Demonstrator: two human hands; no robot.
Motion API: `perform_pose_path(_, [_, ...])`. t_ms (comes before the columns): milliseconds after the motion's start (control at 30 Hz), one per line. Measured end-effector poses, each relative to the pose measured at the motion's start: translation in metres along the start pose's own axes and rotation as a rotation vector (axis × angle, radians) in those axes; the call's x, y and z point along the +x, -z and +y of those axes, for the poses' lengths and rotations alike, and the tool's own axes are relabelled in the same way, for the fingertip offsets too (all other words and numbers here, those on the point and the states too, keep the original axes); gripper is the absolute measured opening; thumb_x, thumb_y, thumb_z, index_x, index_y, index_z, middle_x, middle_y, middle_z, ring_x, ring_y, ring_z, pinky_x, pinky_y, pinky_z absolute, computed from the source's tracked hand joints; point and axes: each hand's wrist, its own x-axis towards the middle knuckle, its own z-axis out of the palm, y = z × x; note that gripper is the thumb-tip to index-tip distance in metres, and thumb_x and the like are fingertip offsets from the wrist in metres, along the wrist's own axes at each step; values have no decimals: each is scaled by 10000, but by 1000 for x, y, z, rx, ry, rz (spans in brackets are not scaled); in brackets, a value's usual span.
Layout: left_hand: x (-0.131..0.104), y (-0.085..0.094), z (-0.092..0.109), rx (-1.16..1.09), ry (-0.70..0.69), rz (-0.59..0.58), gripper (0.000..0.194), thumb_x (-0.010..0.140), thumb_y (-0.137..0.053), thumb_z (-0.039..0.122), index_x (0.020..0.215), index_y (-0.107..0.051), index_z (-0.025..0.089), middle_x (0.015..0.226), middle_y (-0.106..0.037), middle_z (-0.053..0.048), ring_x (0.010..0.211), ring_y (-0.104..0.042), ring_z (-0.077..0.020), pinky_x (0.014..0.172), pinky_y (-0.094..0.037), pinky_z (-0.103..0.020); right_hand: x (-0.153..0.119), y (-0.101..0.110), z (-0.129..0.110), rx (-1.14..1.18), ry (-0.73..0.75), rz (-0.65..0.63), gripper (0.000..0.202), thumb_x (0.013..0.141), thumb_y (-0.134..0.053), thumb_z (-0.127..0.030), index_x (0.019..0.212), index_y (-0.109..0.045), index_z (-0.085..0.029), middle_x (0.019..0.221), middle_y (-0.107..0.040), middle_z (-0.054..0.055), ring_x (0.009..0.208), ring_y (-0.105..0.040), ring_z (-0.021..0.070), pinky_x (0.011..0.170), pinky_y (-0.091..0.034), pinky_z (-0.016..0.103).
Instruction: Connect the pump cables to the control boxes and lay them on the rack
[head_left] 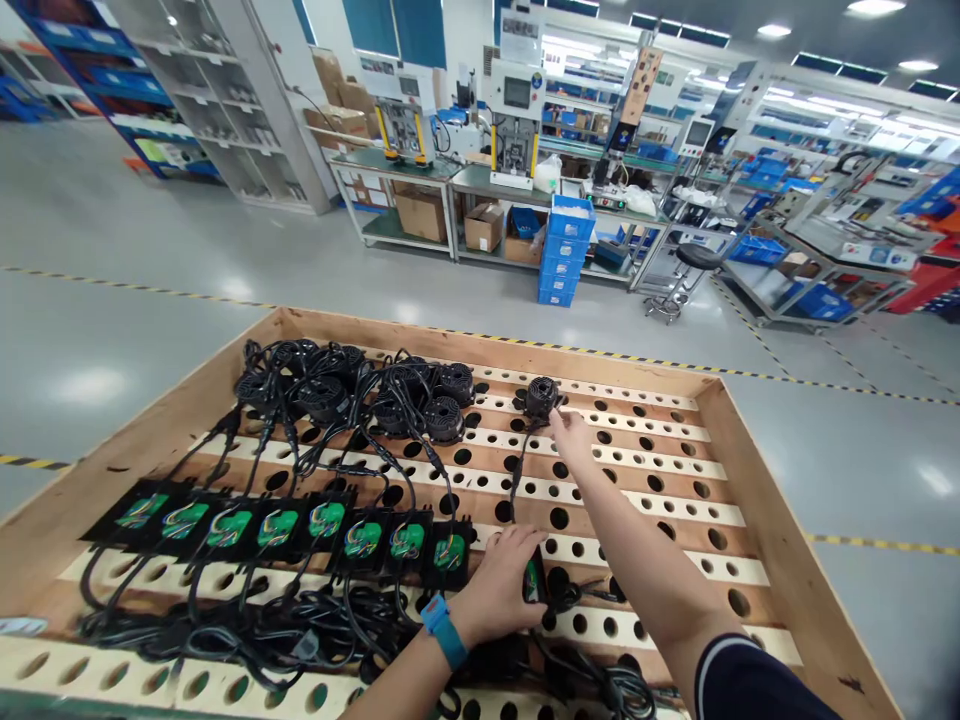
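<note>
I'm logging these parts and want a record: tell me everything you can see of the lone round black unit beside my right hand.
The round black unit looks like plastic, with a ringed, fan-like face upward. It sits on the holed base of the wooden crate, right of the clustered similar units. A black cable runs towards you. Right-hand fingertips meet its near edge; their grip is unclear.

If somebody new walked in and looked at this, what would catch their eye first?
Probably the row of black housings with bright green circuit boards across the near left of the wooden tray, with black round fans heaped under cables behind them. Next, the two bare hands: the left, below a teal watch strap, on a housing at the row's right end, and the right at a lone fan.
</note>
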Motion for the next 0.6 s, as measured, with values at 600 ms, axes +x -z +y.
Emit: perform_pose_path(600, [-18, 34, 7, 34, -62, 6, 854, 622, -783, 284, 1411, -459, 242, 1467, -496, -106, 1377, -400, -346, 1183, -285, -517, 24, -18, -96, -186, 163, -33, 426, 1038, -364, -459, 994, -647, -143, 947, -713, 168, 936, -674, 276, 826, -476, 324])
